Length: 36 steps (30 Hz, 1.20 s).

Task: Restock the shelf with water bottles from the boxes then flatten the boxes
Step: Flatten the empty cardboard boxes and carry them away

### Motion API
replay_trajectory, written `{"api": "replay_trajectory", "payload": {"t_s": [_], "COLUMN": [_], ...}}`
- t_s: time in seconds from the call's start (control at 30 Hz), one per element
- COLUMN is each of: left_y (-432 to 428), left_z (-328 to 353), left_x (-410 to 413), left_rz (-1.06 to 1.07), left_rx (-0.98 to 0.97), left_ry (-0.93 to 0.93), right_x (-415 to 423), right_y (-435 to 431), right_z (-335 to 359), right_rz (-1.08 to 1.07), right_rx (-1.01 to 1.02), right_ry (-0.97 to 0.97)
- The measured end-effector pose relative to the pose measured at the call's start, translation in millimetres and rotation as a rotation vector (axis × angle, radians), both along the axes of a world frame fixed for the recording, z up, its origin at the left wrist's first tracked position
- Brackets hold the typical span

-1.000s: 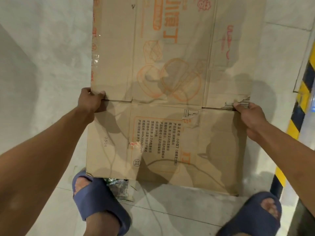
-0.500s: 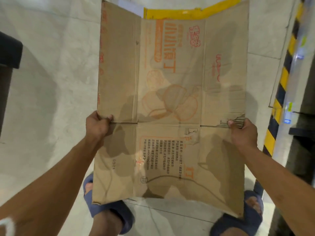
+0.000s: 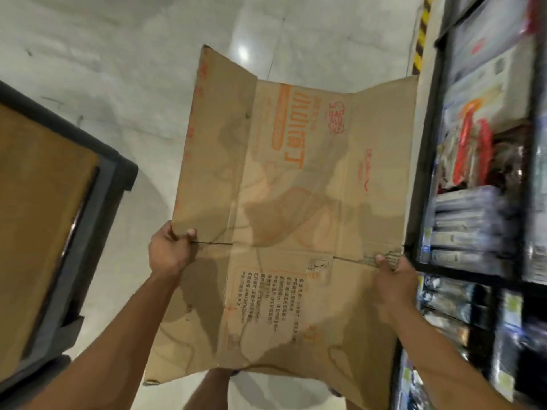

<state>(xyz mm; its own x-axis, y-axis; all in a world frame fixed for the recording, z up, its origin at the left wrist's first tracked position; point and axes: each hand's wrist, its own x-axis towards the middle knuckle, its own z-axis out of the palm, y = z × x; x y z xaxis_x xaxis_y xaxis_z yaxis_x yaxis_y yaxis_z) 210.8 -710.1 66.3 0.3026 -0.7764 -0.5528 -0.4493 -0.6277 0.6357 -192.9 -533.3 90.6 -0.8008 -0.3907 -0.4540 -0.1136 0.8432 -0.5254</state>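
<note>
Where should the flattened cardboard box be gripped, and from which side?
At both side edges of the flattened cardboard box, level with its cross crease, coming from left and right. Slits there give notches to pinch, as the left hand and right hand do; the wide sheet likely sags less held midway.

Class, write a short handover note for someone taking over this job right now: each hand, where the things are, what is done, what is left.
Left hand: grips the left edge of the flattened brown cardboard box with orange print.
Right hand: pinches its torn right edge.
Box: held up flat between the black metal shelf on the right and a dark-framed cart on the left.
Done: this box is flattened.
Left: set it down; shelf goods are too blurred to confirm the bottles, and no other boxes are in view.
</note>
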Motion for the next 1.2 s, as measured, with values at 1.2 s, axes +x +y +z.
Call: {"api": "replay_trajectory", "payload": {"t_s": [1.2], "left_y": [-455.8], "left_z": [496.3], "left_x": [-43.9], "left_rz": [0.011], "left_rx": [-0.583], "left_ry": [0.244], "right_x": [-32.4], "right_y": [-453.1], "right_z": [463.0], "right_rz": [-0.074], "right_rx": [-0.651], "right_ry": [0.18]}}
